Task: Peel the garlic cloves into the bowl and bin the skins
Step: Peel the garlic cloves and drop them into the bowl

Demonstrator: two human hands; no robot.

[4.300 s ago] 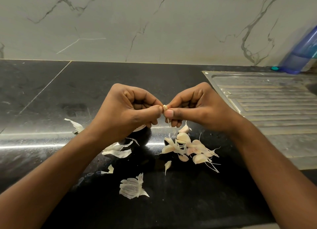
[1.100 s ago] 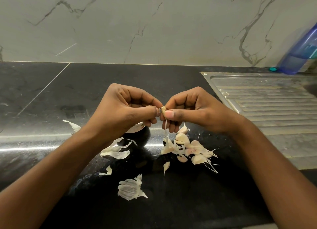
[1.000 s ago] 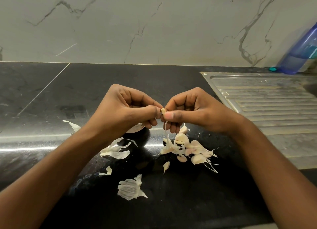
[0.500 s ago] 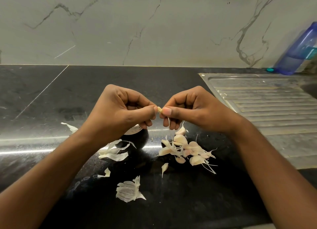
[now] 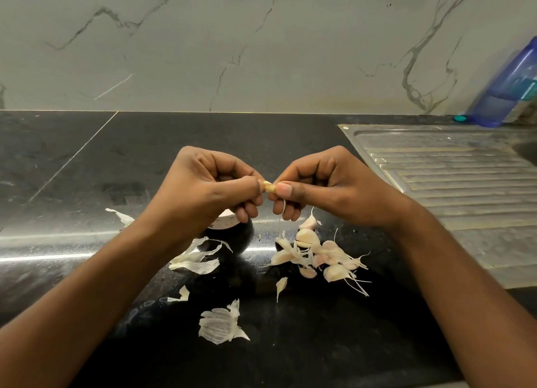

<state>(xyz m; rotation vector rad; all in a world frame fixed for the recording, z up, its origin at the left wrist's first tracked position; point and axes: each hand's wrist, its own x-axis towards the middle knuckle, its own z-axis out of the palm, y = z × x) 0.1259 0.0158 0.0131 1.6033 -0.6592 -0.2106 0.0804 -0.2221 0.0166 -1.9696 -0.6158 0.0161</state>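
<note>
Step in hand: peeling, mid-clove. Left hand (image 5: pixel 209 190) and right hand (image 5: pixel 328 187) were both curled, each pinching the same garlic clove (image 5: pixel 269 186) between thumb and forefinger from opposite ends, in the air above the desk (image 5: pixel 290 347). A thin strip of skin (image 5: pixel 283 207) hung from the clove under the right thumb, so the skin looked partly loose, not off. Couldn't tell how much remained on the far side.

Bowl (image 5: pixel 242 236): dark, on the desk directly below the left hand, mostly hidden by it; contents unreadable. Pile of unpeeled cloves (image 5: pixel 316 251) lay just right of the bowl, under the right hand. Loose skins (image 5: pixel 200 262) were scattered beside the bowl and nearer the person. No bin in view.

Judgement: early-to-mid task, with plenty of cloves left and no skins binned. Next move likely calls for the right hand to strip the hanging piece clear while the left holds the clove, then a short drop into the bowl beneath. The skins are thin and light, so they'd need a sweep or pinch to gather.
</note>
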